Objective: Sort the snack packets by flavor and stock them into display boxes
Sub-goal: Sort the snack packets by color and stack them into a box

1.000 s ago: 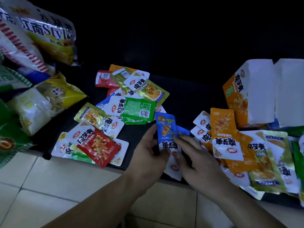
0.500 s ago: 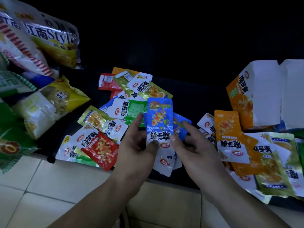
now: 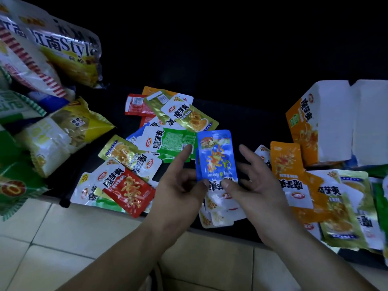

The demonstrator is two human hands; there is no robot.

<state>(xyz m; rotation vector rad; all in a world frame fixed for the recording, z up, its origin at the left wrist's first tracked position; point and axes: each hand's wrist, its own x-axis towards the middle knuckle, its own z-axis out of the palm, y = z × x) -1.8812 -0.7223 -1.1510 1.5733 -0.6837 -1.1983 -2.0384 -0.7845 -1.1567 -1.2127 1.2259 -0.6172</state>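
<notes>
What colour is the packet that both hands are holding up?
The packet is blue with orange art and a white end, clearest in the head view.

Left hand [image 3: 180,185] and right hand [image 3: 252,186] pinch blue packets [image 3: 216,156].

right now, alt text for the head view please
A left hand and right hand pinch a stack of blue packets by the lower end. Around them loose packets, red, green, gold and orange, lie on a dark surface; an orange display box stands at right.

Black mat [image 3: 252,127] on tiles [image 3: 73,238] carries snack packets [image 3: 130,152].
</notes>
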